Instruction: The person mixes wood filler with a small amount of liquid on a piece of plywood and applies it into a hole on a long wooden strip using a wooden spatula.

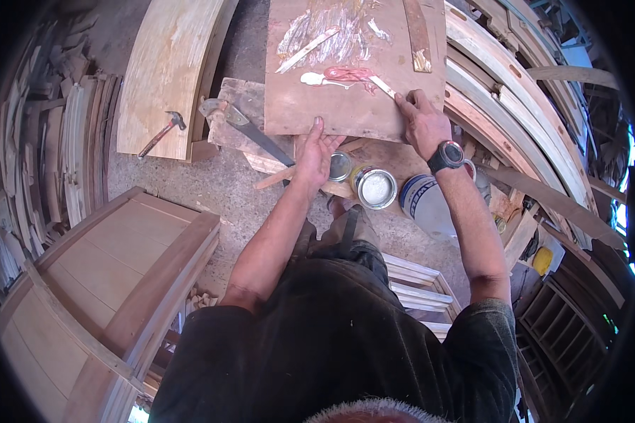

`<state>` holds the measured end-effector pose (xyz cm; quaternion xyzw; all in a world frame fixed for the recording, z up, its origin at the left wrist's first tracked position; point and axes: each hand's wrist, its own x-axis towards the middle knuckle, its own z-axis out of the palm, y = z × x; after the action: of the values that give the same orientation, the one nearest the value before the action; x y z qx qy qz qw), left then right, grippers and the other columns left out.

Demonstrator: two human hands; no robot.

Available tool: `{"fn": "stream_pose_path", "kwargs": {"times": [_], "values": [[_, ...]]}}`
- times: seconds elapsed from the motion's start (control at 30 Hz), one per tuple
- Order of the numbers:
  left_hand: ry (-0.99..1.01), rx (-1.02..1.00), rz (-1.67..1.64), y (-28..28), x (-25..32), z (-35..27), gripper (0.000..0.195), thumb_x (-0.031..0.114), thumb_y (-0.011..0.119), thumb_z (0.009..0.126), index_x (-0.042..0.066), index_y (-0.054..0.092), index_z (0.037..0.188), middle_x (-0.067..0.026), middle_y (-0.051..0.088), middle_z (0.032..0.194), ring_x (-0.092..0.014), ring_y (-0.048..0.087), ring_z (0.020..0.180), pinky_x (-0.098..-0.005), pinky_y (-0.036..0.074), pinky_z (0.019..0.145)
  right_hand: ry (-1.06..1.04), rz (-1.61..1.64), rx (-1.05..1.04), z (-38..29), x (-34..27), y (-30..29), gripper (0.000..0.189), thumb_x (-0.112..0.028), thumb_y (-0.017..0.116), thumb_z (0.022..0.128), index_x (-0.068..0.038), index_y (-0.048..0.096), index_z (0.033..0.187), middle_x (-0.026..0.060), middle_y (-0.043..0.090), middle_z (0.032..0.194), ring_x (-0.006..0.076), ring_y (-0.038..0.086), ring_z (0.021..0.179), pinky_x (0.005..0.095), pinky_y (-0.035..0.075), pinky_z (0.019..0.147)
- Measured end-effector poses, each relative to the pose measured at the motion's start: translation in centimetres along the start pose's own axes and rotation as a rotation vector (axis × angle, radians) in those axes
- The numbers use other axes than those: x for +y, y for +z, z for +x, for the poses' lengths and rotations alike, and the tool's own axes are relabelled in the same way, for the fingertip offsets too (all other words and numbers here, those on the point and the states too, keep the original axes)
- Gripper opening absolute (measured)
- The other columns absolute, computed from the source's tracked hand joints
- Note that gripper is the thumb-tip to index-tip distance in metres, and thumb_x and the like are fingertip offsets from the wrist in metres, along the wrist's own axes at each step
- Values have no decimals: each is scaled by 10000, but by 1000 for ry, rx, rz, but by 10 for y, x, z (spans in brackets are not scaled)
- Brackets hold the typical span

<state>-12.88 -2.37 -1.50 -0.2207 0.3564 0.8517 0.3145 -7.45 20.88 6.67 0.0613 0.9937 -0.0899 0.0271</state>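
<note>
My left hand (pixel 317 153) holds the near edge of a flat wooden board (pixel 349 113), thumb on top and fingers beneath. On the board's right, my right hand (pixel 426 119) grips a narrow white-smeared stick (pixel 383 86), whose far end meets a streak of pink paste (pixel 344 74). A white blob of paste (pixel 311 79) touches the pink. Farther up lie a second coated stick (pixel 308 50) on smeared residue and a brown wood strip (pixel 418 37) with a whitish end. Below the board stands an open tin of pale material (pixel 375 189), beside a round metal lid or tin (pixel 340 166).
A handsaw (pixel 256 135) lies on a rough plank to the left; a claw hammer (pixel 161 135) rests on a curved wooden panel (pixel 164 69). A large plastic container (pixel 428 206) stands at right, near curved timber frames (pixel 508 137). Panelled wooden doors (pixel 111 264) lie lower left.
</note>
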Motion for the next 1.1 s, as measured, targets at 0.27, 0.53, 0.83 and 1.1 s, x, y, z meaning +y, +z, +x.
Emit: {"fn": "stream_pose_path", "kwargs": {"times": [0.27, 0.53, 0.83, 1.1], "values": [[-12, -24, 15, -4, 1, 2, 366, 252, 554, 1015, -10, 477, 1259, -162, 613, 1204, -259, 628, 1100, -410, 522, 964, 75, 8, -11, -7, -18, -43, 510, -28, 605, 802, -79, 563, 1308, 138, 547, 1072, 317, 626, 945, 412, 541, 777], [-19, -20, 9, -2, 1, 3, 348, 227, 545, 1019, -9, 472, 1264, -161, 608, 1220, -261, 631, 1109, -410, 527, 981, -5, 62, 174, -15, 0, -16, 500, -23, 615, 788, -86, 557, 1280, 101, 576, 1097, 298, 625, 943, 395, 533, 788], [-19, -25, 29, -2, 1, 2, 354, 230, 530, 1026, -15, 467, 1274, -160, 610, 1220, -259, 630, 1118, -391, 535, 981, -99, 2, 50, -28, 10, 3, 681, 29, 579, 760, -137, 488, 1414, 108, 570, 1028, 292, 567, 943, 378, 496, 865], [-24, -13, 23, -1, 1, 2, 327, 233, 516, 1033, -17, 494, 1242, -150, 638, 1165, -246, 652, 1067, -378, 548, 959, -2, -31, 29, -25, 9, -2, 454, -67, 585, 888, -132, 559, 1336, 130, 551, 924, 322, 566, 865, 414, 493, 759]]}}
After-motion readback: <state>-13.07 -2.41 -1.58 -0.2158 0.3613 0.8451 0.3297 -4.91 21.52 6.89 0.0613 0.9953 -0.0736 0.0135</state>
